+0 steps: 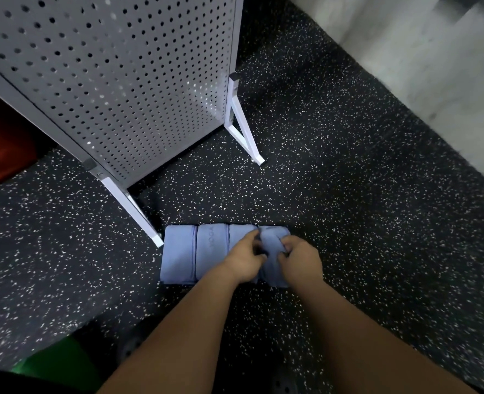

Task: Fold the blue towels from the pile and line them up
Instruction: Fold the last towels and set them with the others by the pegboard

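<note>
Head view: four folded blue towels (178, 253) lie in a touching row on the speckled black floor (348, 194), just beside the foot of a white perforated panel (121, 81). Second towel (212, 248) from left: embossed lettering, too faint to read. Left hand (245, 258) and right hand (300, 258), fingers curled, both pinch the rightmost towel (273, 243).

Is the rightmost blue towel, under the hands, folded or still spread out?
Folded: the rightmost towel is a narrow bundle in line with three folded towels; left hand and right hand pinch its top.
</note>
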### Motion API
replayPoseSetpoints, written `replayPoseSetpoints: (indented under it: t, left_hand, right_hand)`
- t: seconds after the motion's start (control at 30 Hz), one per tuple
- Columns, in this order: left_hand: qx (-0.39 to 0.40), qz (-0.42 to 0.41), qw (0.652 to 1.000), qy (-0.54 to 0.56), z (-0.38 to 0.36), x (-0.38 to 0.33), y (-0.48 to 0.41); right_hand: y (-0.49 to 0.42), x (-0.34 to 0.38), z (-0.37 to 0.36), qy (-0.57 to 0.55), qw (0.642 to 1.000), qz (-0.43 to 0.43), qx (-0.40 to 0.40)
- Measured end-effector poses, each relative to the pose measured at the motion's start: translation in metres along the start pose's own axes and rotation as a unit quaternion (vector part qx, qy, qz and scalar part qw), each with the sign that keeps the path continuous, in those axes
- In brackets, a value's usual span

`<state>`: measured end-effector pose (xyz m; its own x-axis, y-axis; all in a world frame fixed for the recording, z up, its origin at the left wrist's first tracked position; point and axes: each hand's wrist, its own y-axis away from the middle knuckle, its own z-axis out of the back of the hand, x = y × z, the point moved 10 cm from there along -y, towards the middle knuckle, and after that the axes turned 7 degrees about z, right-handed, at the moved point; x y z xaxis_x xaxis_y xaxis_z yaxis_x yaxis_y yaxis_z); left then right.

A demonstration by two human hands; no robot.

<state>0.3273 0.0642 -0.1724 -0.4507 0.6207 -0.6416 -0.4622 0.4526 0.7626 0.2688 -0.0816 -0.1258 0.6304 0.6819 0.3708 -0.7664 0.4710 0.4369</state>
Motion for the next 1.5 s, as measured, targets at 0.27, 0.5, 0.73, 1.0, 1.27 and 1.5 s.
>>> replayPoseSetpoints:
  t: [0.27,0.5,0.73,1.0,1.27,1.5]
  left_hand:
    - [-0.053,0.008,0.983,0.176,0.019,0.000,0.010]
    - [-0.128,-0.034,0.960,0.248,0.067,-0.020,0.054]
    - [-0.209,-0.103,0.959,0.162,0.125,-0.049,0.119]
    - [-0.281,-0.156,0.946,0.050,0.173,-0.089,0.210]
    - [-0.324,-0.242,0.914,0.038,0.204,-0.140,0.283]
    - [-0.376,-0.296,0.877,0.050,0.228,-0.180,0.342]
  right_hand:
    - [0.005,0.039,0.022,-0.013,0.998,0.051,-0.035]
    - [0.024,0.094,0.053,-0.058,0.991,0.111,-0.053]
    - [0.064,0.160,0.073,-0.054,0.978,0.193,-0.061]
    - [0.104,0.217,0.102,0.000,0.960,0.250,-0.127]
    - [0.130,0.273,0.166,-0.044,0.941,0.280,-0.186]
    - [0.163,0.325,0.218,-0.081,0.917,0.328,-0.215]
